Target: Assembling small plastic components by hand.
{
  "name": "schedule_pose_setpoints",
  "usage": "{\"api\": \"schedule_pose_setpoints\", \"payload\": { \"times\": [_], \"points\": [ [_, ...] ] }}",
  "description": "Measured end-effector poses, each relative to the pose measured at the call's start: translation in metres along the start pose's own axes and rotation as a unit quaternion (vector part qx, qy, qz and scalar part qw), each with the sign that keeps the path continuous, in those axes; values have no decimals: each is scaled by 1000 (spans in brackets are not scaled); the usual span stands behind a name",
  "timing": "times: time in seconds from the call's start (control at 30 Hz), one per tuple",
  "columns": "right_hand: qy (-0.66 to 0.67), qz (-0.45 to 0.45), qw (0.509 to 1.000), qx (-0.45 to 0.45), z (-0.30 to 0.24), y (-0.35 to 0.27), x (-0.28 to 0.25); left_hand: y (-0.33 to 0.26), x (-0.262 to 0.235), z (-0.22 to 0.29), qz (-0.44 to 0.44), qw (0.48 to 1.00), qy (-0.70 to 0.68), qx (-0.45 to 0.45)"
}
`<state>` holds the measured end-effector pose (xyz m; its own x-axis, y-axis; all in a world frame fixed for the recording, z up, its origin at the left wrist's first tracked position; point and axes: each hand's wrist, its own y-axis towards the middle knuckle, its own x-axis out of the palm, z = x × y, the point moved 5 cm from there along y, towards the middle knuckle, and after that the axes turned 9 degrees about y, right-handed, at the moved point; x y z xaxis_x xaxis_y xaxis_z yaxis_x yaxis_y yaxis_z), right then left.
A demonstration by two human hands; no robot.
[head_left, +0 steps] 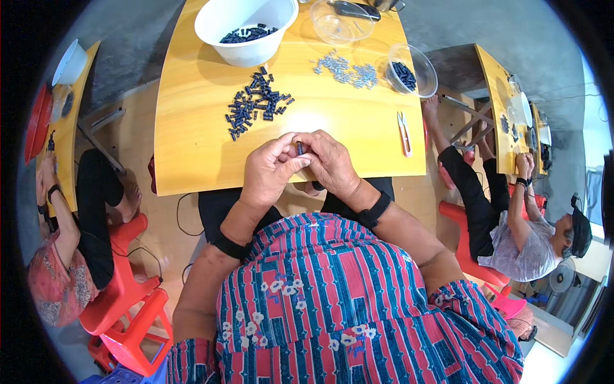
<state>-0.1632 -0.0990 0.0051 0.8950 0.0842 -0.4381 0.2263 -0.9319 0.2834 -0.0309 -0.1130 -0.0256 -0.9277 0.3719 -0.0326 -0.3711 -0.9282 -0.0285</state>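
Observation:
My left hand and my right hand meet above the near edge of the yellow table. Between their fingertips is a small black cylindrical plastic part, pinched from both sides; the fingers hide some of it. Just beyond my hands lies a loose pile of similar black parts. Farther right, small clear pieces are scattered on the tabletop. A clear round tub beside them holds more black parts.
A white basin with black parts stands at the far left of the table. Behind the clear pieces sits a clear bowl near a dark phone-like object. Thread snips lie at right. Co-workers sit at tables on both sides.

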Motion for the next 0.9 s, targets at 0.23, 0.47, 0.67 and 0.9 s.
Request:
{"api": "schedule_pose_setpoints", "payload": {
  "times": [0.23, 0.47, 0.67, 0.9],
  "points": [
    [7, -1, 1000, -3, 0, 0, 0, -1, 0, -1, 8, 1000, 24, 8],
    [-2, 11, 1000, -8, 2, -1, -4, 1, 4, 3, 36, 998, 52, 18],
    [29, 53, 998, -16, 4, 3, -13, -1, 3, 4, 30, 998, 56, -13],
    [-331, 259, 905, -64, 5, 39, -152, -3, 1, 4, 12, 996, 93, -6]
  ]
}}
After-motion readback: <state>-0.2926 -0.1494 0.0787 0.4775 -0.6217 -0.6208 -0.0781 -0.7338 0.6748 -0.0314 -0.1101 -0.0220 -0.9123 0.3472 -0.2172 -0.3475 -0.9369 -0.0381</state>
